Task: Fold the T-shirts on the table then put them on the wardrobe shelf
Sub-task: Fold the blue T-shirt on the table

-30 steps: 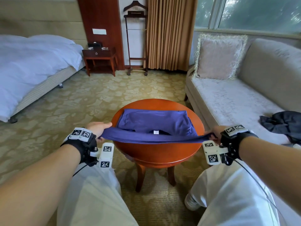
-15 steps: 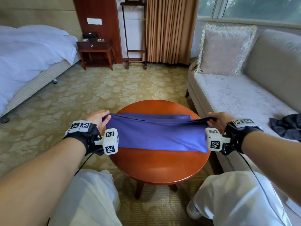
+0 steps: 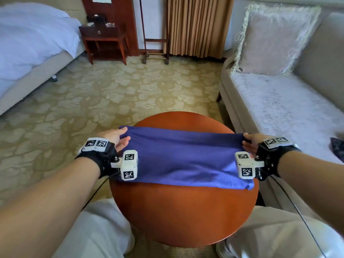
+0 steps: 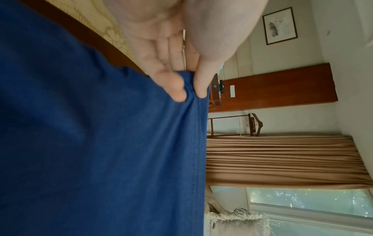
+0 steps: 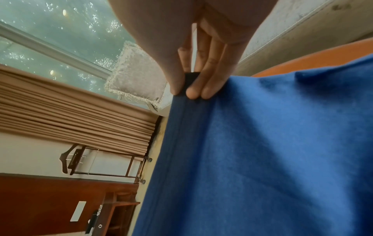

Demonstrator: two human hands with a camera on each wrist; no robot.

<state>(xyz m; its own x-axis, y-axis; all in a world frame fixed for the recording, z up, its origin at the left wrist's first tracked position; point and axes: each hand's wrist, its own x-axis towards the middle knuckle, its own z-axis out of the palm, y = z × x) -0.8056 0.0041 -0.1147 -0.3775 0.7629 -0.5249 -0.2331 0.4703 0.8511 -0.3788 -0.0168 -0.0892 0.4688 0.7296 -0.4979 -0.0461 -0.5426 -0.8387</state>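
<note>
Both hands (image 3: 119, 138) (image 3: 250, 143) have carried the blue T-shirt's (image 3: 186, 157) edge forward, folding it.

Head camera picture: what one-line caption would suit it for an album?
Both hands, left hand and right hand, pinch the far corners of a folded blue T-shirt on a round wooden table.

The T-shirt (image 3: 186, 157) is plain blue-violet on the reddish-brown wooden surface (image 3: 184, 211). The carpet (image 3: 111, 94) is beige with a pale floral pattern, the curtain (image 3: 197, 25) tan, and the sofa (image 3: 279, 108) light grey, perhaps faintly patterned.
</note>
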